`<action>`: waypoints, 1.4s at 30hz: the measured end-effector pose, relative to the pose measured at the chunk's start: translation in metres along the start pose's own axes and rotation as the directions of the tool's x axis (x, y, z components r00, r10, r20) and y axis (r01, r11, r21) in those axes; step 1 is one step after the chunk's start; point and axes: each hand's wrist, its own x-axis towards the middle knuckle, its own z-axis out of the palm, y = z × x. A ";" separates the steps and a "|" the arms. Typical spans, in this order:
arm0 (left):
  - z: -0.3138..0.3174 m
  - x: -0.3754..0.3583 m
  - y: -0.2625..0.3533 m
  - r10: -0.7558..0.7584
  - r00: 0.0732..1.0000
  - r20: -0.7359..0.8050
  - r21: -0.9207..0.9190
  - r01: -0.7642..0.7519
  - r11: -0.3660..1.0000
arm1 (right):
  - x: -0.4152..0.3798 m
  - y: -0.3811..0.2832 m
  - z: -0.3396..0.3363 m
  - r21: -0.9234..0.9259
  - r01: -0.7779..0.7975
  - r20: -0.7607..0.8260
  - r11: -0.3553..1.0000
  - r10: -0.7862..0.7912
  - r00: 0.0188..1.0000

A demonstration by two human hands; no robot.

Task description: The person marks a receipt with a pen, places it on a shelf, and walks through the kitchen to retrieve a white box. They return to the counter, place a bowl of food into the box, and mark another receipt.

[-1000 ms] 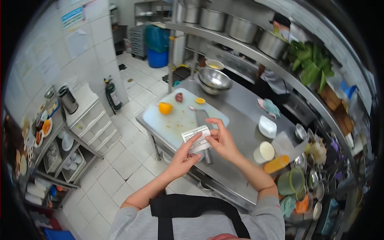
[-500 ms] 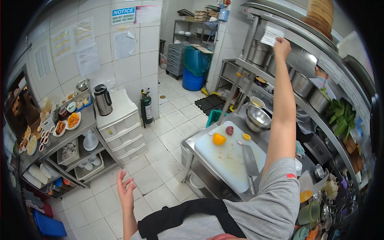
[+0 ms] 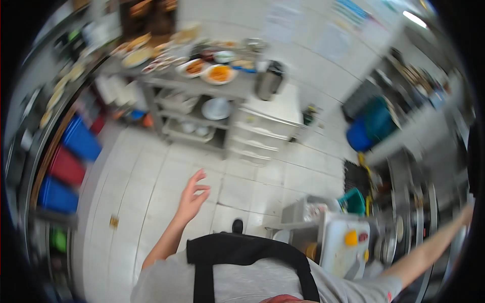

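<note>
Ahead of the left fingers (image 3: 197,178): tiled floor (image 3: 166,202); side table (image 3: 242,83) with a plate of orange food (image 3: 220,73) and a steel jug (image 3: 269,81) seen well beyond.
Left hand (image 3: 190,201): loosely spread, slightly curled; nothing gripped or touched.
Right hand (image 3: 467,214): at far edge of view, arm stretched out; fingers blurred, so spread and grip can't be judged.
Paper slip: not visible; whether it's pinched in the right fingers or left somewhere can't be told.
Cutting board (image 3: 334,255): between the two sets of fingers, touched by neither; cut orange piece (image 3: 351,238) on it.
Teal tub (image 3: 353,201): right of the left fingers, well apart.
Risk, right side: slip could be dropped or misplaced if held, since the reach is made at the edge of view; metalwork near the right fingers could be knocked for the same reason.
Risk, sleeve (image 3: 371,290): board items might be brushed if the arm is lowered unwatched.
Changed vs 0.5 s ago: view swung toward side table; slip, then held in raised right fingers at the shelf, no longer seen; left hand still unladen.
</note>
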 end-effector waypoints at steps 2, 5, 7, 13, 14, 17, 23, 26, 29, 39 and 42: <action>-0.019 0.003 -0.011 0.000 0.995 -0.104 -0.005 0.000 1.000 | -0.054 0.007 -0.081 0.647 -0.099 0.011 0.756 0.122 0.993; -0.035 0.009 -0.016 -0.042 0.986 -0.163 0.019 0.046 0.999 | -0.156 -0.058 -0.188 0.906 0.227 -0.299 0.357 0.159 0.941; -0.036 0.024 -0.014 0.026 0.991 -0.128 0.020 -0.024 1.000 | -0.278 -0.075 -0.321 0.866 0.499 -0.498 0.022 -0.058 0.866; -0.057 0.098 -0.009 0.045 0.996 -0.082 0.186 -0.029 0.982 | -0.775 -0.128 -0.451 0.850 -0.356 -0.494 -0.389 -0.824 -0.278; -0.063 0.109 -0.007 0.043 0.998 -0.054 0.254 -0.028 0.967 | -0.812 -0.119 -0.486 0.841 -0.518 -0.471 -0.154 -0.679 -0.563; -0.098 0.134 0.006 0.022 0.997 -0.075 0.318 0.003 0.948 | -0.840 -0.114 -0.610 0.691 -0.669 -0.682 -0.275 -0.554 -0.477; -0.171 0.138 0.003 -0.051 0.933 -0.357 0.290 0.162 0.943 | -0.838 -0.225 -0.836 0.530 -0.663 -0.846 -0.528 -0.381 -0.372; -0.206 0.125 -0.028 -0.070 0.844 -0.531 0.154 0.177 0.972 | -0.807 -0.238 -0.939 0.433 -0.737 -0.894 -0.519 -0.352 -0.278; -0.247 0.129 -0.041 -0.150 0.758 -0.635 -0.012 0.185 0.983 | -0.843 -0.233 -1.037 0.222 -0.911 -0.961 -0.347 -0.236 -0.145; -0.461 0.223 -0.004 -0.089 0.818 -0.568 0.100 0.176 0.979 | -0.853 -0.086 -1.274 -0.025 -0.931 -0.992 -0.365 0.127 -0.023; -0.523 0.245 0.002 -0.059 0.837 -0.543 0.149 0.165 0.975 | -0.862 -0.090 -1.317 0.041 -0.918 -0.995 -0.395 0.071 -0.076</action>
